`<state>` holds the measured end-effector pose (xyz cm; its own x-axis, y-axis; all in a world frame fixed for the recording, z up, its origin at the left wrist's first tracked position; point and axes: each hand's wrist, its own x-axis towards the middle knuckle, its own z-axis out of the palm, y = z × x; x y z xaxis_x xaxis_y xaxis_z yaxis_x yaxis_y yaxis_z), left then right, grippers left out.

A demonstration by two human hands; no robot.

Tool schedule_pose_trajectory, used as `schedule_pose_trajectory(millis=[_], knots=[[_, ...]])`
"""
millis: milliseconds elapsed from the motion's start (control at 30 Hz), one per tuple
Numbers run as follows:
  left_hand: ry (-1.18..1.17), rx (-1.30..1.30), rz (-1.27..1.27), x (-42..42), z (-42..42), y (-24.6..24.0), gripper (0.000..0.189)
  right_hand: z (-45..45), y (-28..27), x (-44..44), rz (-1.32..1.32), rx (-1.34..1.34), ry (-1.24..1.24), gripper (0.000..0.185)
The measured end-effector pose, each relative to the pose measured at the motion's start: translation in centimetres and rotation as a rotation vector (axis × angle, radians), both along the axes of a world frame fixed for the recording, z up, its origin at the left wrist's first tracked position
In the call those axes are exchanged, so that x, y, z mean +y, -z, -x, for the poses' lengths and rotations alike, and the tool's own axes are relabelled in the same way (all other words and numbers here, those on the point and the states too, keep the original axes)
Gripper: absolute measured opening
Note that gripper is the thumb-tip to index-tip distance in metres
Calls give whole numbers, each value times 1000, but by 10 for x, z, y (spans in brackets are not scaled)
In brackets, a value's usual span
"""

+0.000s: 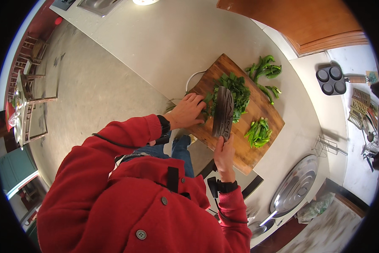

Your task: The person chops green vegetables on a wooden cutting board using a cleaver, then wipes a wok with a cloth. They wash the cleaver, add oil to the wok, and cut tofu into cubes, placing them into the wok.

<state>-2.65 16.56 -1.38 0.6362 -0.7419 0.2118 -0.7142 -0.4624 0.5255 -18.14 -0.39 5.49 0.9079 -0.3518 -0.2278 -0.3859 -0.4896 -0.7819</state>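
Observation:
A wooden cutting board (265, 117) lies at the counter's edge. My right hand (224, 155) grips the handle of a broad-bladed kitchen cleaver (223, 110), its dark patterned blade over the board beside a pile of chopped leafy greens (240, 93). Left of the blade, my left hand (188, 110) rests on uncut greens at the board's left edge, fingers bent over them. Whether it grips them tightly cannot be told. A smaller heap of cut green peppers (259, 132) sits on the board's right part. Whole green peppers (265, 71) lie on the counter beyond the board.
A large metal lid (295, 186) covers a pan at the lower right. A wire basket (327, 146) and a four-cup pan (331, 80) hang on the wall, near utensils. A wooden cabinet (306, 19) overhangs the upper right; a sink (99, 4) is at the upper left.

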Motion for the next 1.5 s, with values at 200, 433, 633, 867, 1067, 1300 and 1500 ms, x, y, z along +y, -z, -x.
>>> schedule_pose_trajectory(millis=[200,433,633,867,1067,1300,1500], knots=[[18,20,43,6,-14,13,21,-5,-9,-3,56,58,-77,17],[90,60,94,10,-20,13,17,-14,-26,-19,158,247,-236,18],[194,39,100,11,-30,14,14,-24,-29,-34,249,270,-388,19],[202,-19,-27,11,-28,12,15,-28,5,-19,306,255,-389,22],[85,-66,10,17,-15,8,18,-21,12,-26,67,106,-210,18],[-13,39,4,-10,-13,12,24,12,-29,-40,42,65,-149,13],[-105,89,-22,-10,6,-7,66,22,-30,-42,4,62,-106,15]])
